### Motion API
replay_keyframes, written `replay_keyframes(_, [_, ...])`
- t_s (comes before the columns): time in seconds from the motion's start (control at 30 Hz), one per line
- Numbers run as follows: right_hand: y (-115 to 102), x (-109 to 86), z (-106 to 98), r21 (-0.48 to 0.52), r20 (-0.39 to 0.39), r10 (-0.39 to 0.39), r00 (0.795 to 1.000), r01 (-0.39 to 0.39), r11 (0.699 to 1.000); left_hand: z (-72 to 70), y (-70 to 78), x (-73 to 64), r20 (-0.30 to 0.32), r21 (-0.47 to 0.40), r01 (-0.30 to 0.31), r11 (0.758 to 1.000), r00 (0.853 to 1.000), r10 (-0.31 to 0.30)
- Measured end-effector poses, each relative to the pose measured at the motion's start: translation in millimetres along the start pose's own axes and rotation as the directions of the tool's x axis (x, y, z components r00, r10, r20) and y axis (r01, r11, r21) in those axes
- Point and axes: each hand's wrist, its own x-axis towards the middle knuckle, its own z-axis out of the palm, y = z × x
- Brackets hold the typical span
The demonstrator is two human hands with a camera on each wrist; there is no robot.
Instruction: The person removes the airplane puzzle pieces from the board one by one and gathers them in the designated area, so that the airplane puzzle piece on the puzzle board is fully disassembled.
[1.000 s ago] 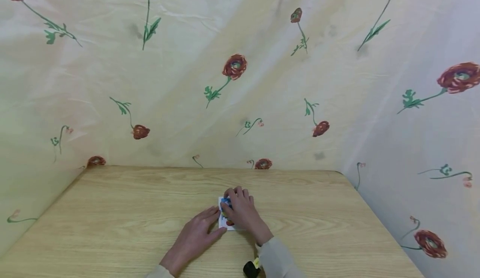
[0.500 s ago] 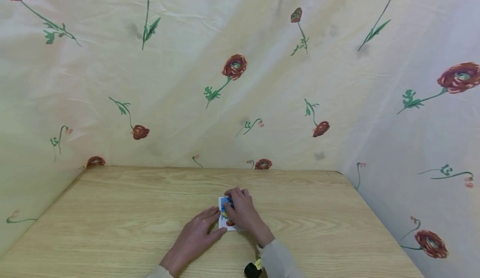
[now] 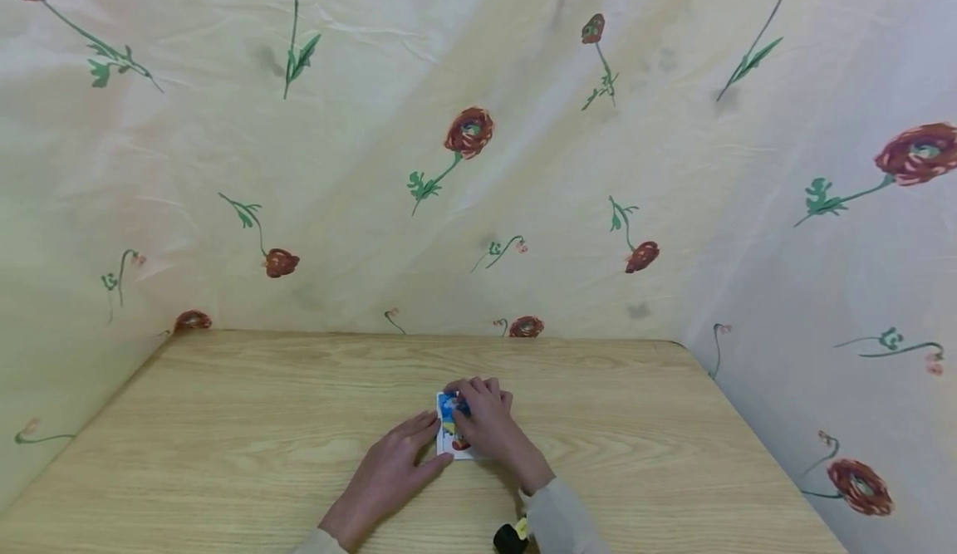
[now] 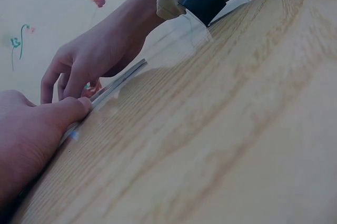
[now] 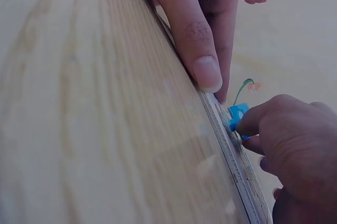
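Observation:
A small white-bordered picture puzzle (image 3: 449, 430), printed in blue, yellow and red, lies flat on the table in the head view. My left hand (image 3: 395, 464) rests at its left side, fingertips along the edge and thumb at the near corner. Over the right part of the puzzle reaches my right hand (image 3: 491, 426), hiding much of the picture. In the right wrist view, its fingers pinch a blue jigsaw piece (image 5: 238, 114) at the puzzle's surface, beside my straight left thumb (image 5: 204, 66). From the left wrist view, the puzzle's thin edge (image 4: 120, 81) shows between both hands.
The wood-grain table (image 3: 262, 421) stretches out on all sides of the puzzle. A flower-patterned cloth (image 3: 359, 164) hangs behind and along both sides. A black device (image 3: 511, 539) with a bit of yellow sits at my right wrist.
My right hand has shifted slightly right and toward me, its thumb uncovering more of the blue and yellow picture. The left hand stays where it was.

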Motion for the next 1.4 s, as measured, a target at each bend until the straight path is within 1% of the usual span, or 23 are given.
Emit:
replay_keyframes(0.17, [0, -0.6, -1, 0.053, 0.003, 0.015, 1.000, -0.015, 0.998, 0.0, 1.1, 0.1, 0.004, -0.011, 0.000, 1.000, 1.000, 0.000])
replay_keyframes(0.4, [1, -2.9, -4, 0.166, -0.036, 0.012, 0.999, -0.006, 0.986, 0.3, 1.5, 0.0, 0.019, -0.026, 0.004, 1.000, 1.000, -0.004])
replay_keyframes(0.57, [3, -5.7, -7, 0.221, -0.054, 0.032, 0.998, -0.019, 0.975, 1.1, 1.3, -0.1, 0.006, -0.017, -0.004, 1.000, 1.000, 0.004])
replay_keyframes(0.7, [6, -10.1, -12, 0.238, -0.079, 0.039, 0.996, -0.019, 0.971, 1.1, 0.9, -0.5, -0.015, 0.001, -0.024, 1.000, 1.000, 0.024])
replay_keyframes(0.87, [13, -16.9, -20, 0.246, -0.085, 0.066, 0.994, -0.043, 0.968, 1.3, 0.3, -0.4, -0.037, 0.012, -0.041, 0.999, 0.998, 0.042])
replay_keyframes(1.1, [25, -26.2, -30, 0.262, -0.089, 0.152, 0.984, -0.124, 0.957, 0.6, 0.9, -1.1, -0.033, 0.004, -0.029, 1.000, 0.999, 0.029])
replay_keyframes(1.23, [31, -33.1, -36, 0.255, -0.101, 0.182, 0.978, -0.151, 0.955, 0.0, 1.2, -1.6, -0.029, -0.008, -0.018, 1.000, 0.999, 0.018])
replay_keyframes(1.4, [40, -40.8, -43, 0.247, -0.123, 0.168, 0.978, -0.134, 0.960, 0.4, 0.1, -1.5, -0.034, -0.019, -0.021, 1.000, 0.999, 0.020])
